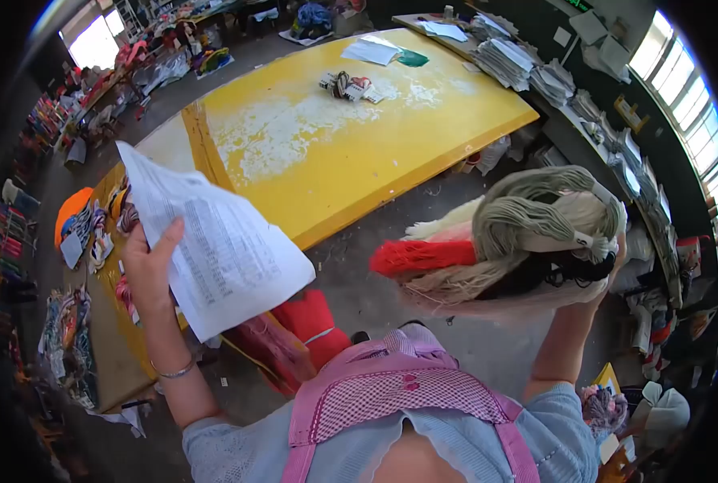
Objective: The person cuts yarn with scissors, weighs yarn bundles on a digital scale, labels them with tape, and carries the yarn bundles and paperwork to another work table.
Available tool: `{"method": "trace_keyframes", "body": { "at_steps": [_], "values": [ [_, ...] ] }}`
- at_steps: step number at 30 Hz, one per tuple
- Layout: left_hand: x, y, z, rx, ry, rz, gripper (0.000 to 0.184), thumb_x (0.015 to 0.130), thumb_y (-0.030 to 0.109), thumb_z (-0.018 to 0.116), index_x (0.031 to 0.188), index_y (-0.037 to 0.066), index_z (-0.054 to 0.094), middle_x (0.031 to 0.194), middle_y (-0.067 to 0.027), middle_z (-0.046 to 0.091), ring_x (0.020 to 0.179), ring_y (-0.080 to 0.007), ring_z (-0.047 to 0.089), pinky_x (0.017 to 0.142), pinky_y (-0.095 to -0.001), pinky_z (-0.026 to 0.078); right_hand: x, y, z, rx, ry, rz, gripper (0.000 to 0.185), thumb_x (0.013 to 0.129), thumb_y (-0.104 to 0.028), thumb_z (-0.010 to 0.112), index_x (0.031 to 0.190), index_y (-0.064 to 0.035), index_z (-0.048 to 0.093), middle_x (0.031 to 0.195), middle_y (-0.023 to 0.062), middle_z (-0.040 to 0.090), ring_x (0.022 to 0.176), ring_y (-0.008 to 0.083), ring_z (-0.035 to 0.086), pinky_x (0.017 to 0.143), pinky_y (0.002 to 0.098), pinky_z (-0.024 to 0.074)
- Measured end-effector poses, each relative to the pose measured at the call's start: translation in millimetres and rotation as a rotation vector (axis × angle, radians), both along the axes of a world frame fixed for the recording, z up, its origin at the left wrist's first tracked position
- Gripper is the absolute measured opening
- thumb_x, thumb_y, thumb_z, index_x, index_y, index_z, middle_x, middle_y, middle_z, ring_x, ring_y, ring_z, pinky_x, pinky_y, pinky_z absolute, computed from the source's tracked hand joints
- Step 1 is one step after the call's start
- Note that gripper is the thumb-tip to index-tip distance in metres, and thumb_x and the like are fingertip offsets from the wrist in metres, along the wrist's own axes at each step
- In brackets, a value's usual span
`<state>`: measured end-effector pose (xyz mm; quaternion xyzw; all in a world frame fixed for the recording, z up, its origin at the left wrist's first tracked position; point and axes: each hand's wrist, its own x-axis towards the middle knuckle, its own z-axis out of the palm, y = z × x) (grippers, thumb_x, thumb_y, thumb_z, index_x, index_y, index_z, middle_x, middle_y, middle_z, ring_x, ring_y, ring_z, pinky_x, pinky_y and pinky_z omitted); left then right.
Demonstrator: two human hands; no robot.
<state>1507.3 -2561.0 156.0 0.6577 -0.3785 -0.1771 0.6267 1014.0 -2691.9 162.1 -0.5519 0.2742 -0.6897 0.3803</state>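
Note:
My left hand point(151, 262) is closed on a printed paper sheet point(218, 249), its thumb on the front and the sheet hanging to the right. My right hand point(612, 270) bears a thick bundle of yarn hanks point(536, 217) in grey-green, cream, black and pale pink, with a red hank point(423, 258) at its left end. Most of that hand's fingers are hidden behind the yarn. Red and dark pink hanks point(310, 326) lie low in front of me, partly under the paper.
A worn yellow table point(335, 177) stands ahead, with a small yarn bundle point(351, 86) and papers point(372, 50) on it. Paper stacks point(504, 63) line the right-hand shelf. A brown table point(113, 346) with yarn is at left. Bags and yarn crowd the lower right floor.

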Motion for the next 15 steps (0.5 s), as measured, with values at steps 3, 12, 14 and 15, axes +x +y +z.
{"method": "trace_keyframes", "body": {
  "at_steps": [3,12,14,15],
  "values": [
    [15,-61,11,-0.084,0.006,-0.024,0.020,0.083,0.007,0.070,0.100,-0.002,0.068,0.093,-0.0045,0.069,0.079,-0.0085,0.061,0.074,-0.0230,0.046,34,-61,-4,0.001,0.047,-0.002,0.044,0.085,-0.013,0.067,0.123,0.0046,0.055,0.115,0.0117,0.062,0.100,0.0188,0.062,0.093,0.0344,0.0498],
    [39,-177,15,0.051,-0.050,0.011,0.019,0.084,0.005,0.068,0.101,-0.003,0.067,0.091,-0.0043,0.069,0.077,-0.0071,0.061,0.071,-0.0220,0.047,105,-204,-3,-0.179,0.506,0.265,0.042,0.077,-0.039,0.072,0.093,-0.0022,0.057,0.098,0.0097,0.053,0.088,0.0196,0.054,0.075,0.0336,0.0457],
    [39,-205,9,0.089,-0.092,0.051,0.017,0.085,0.004,0.067,0.100,-0.004,0.067,0.090,-0.0043,0.069,0.075,-0.0066,0.061,0.069,-0.0214,0.047,131,-236,-7,-0.167,0.489,0.359,0.021,0.065,-0.009,0.075,0.080,0.0014,0.064,0.091,0.0121,0.061,0.079,0.0241,0.059,0.071,0.0320,0.0452],
    [42,-218,4,0.102,-0.085,0.059,0.017,0.085,0.004,0.067,0.100,-0.004,0.067,0.090,-0.0043,0.069,0.075,-0.0066,0.061,0.069,-0.0214,0.047,144,-254,-15,-0.164,0.458,0.436,0.021,0.066,-0.010,0.075,0.080,0.0018,0.065,0.091,0.0126,0.061,0.080,0.0235,0.059,0.070,0.0324,0.0458]
  ]
}}
